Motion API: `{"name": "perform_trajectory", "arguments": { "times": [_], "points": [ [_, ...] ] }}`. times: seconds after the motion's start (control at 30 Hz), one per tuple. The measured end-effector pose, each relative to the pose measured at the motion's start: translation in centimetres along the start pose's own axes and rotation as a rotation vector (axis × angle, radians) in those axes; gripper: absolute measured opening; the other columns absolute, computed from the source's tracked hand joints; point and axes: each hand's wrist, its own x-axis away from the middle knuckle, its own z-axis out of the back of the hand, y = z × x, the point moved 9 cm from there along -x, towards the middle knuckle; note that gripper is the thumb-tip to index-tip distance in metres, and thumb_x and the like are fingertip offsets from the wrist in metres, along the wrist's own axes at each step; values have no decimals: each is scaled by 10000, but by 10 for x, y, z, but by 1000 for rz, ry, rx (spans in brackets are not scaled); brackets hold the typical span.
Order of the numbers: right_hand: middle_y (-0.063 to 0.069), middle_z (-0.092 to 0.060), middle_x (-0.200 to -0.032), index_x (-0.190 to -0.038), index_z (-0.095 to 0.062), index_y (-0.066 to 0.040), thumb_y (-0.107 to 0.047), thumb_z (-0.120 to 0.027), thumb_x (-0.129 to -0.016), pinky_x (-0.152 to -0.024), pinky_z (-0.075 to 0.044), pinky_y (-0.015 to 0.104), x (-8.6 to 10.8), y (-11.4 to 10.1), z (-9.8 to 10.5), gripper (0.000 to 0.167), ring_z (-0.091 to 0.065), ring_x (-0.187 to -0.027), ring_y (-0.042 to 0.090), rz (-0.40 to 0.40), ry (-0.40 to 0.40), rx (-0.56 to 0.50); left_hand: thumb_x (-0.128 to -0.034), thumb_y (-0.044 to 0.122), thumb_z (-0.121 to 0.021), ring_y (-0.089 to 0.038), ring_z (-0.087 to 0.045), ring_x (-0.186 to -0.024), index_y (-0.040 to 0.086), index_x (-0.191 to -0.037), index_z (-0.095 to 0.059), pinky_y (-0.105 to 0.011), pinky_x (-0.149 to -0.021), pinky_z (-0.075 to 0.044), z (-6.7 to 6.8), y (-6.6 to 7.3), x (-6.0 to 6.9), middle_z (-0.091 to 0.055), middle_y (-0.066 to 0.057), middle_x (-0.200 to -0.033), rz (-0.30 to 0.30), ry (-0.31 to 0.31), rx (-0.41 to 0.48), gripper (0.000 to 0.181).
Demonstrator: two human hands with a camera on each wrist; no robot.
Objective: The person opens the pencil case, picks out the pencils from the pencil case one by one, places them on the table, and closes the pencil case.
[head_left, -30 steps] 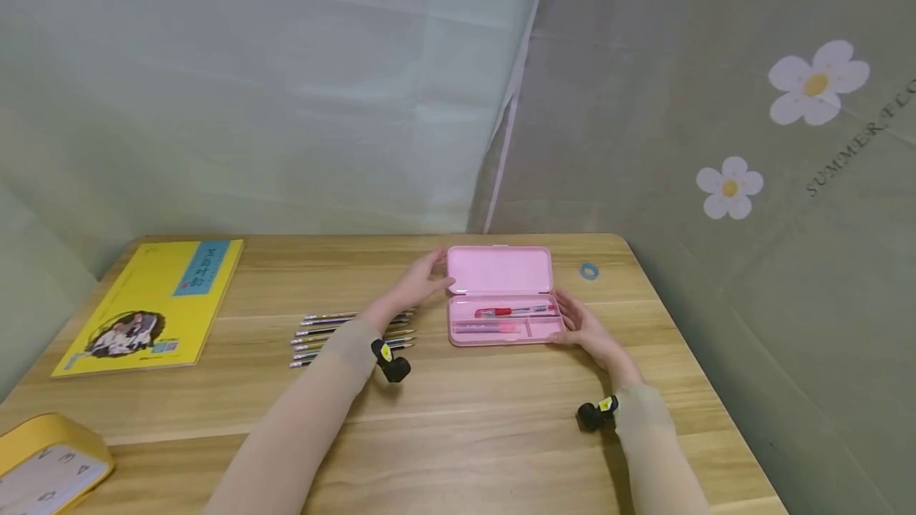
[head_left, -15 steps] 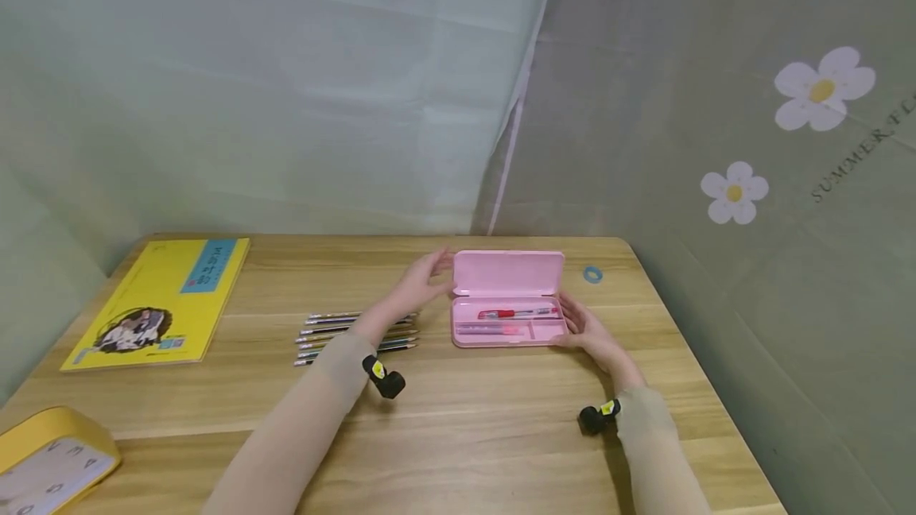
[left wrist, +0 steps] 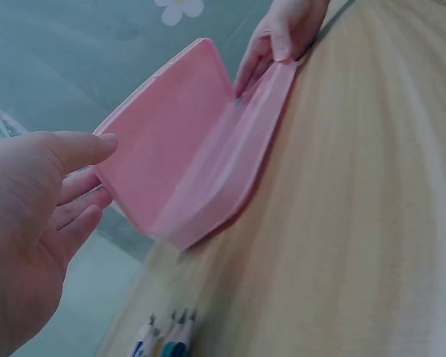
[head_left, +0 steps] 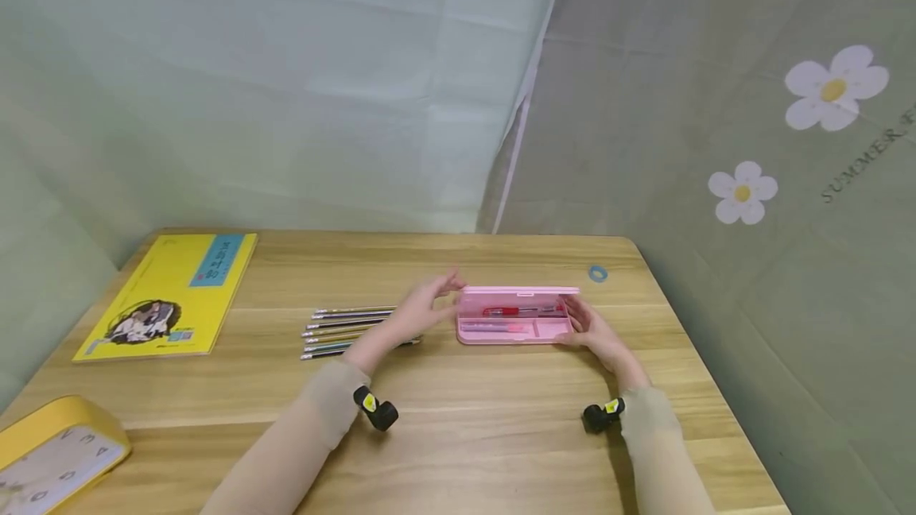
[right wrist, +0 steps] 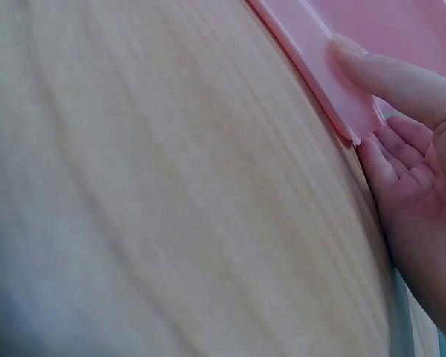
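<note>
A pink pencil case (head_left: 544, 328) lies on the table with its hinged lid (head_left: 518, 290) partly lowered over it. Inside are a red-and-clear pen (head_left: 508, 311) and a pink pen (head_left: 494, 327). My left hand (head_left: 421, 316) holds the lid's left end; in the left wrist view the thumb lies on the lid's inner side, the other fingers behind it. My right hand (head_left: 595, 338) grips the base's right end, the thumb on its front corner (right wrist: 342, 74). Several pencils (head_left: 343, 332) lie in a row left of the case, partly hidden under my left forearm.
At the left lies a yellow book (head_left: 168, 292). A yellow clock (head_left: 71, 443) is cut off at the lower left corner. A small blue ring (head_left: 597, 273) lies behind my right hand. Fabric curtains (head_left: 322, 102) hang along the table's back and right side.
The lid has swung from lying back, through upright, to leaning forward over the case. My left hand has moved with it; the right hand keeps its hold on the base.
</note>
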Motion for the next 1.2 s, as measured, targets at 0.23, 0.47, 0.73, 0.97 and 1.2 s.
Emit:
{"name": "perform_trajectory", "arguments": {
  "times": [0.23, 0.47, 0.73, 0.97, 1.2],
  "points": [
    [302, -113, -1593, -1545, -29, 38, 139, -667, -768, -1049, -357, 105, 1, 1, 1, 1010, -114, -1475, 423, -11, 5, -33, -923, 128, -661, -400, -545, -1250, -112, -1445, -350, -498, -1106, -400, -11, 0, 12, -640, -186, -1262, 9, -37, 8, 653],
    [235, -83, -1624, -1555, -54, 8, 37, -764, -766, -1130, -314, 202, 2, 1, 2, 1062, -121, -1489, 396, -33, 12, 3, -934, 138, -646, -374, -564, -1235, -96, -1435, -386, -485, -1094, -419, -17, 1, 18, -659, -158, -1233, 16, -59, 4, 611],
    [206, -85, -1632, -1554, -90, 5, -57, -739, -828, -1219, -53, 505, 1, 1, 4, 976, -52, -1512, 347, -35, 24, 38, -923, 128, -661, -388, -586, -1202, -82, -1414, -436, -489, -1066, -445, -20, -3, 23, -677, -149, -1206, 6, -51, -44, 580],
    [179, -107, -1637, -1558, -106, -10, -73, -708, -864, -1221, -63, 503, 1, 0, 5, 921, -59, -1516, 340, -22, 39, 66, -920, 151, -667, -358, -592, -1212, -59, -1380, -497, -479, -1072, -441, -22, -5, 24, -673, -146, -1234, 13, -53, -66, 534],
    [144, -113, -1643, -1561, -111, -23, -59, -700, -871, -1219, -71, 474, 1, -2, 2, 908, -62, -1519, 320, -9, 34, 61, -918, 166, -671, -375, -582, -1219, -43, -1424, -447, -485, -1070, -441, -24, -8, 22, -665, -141, -1254, 26, -46, -80, 591]
  ]
}}
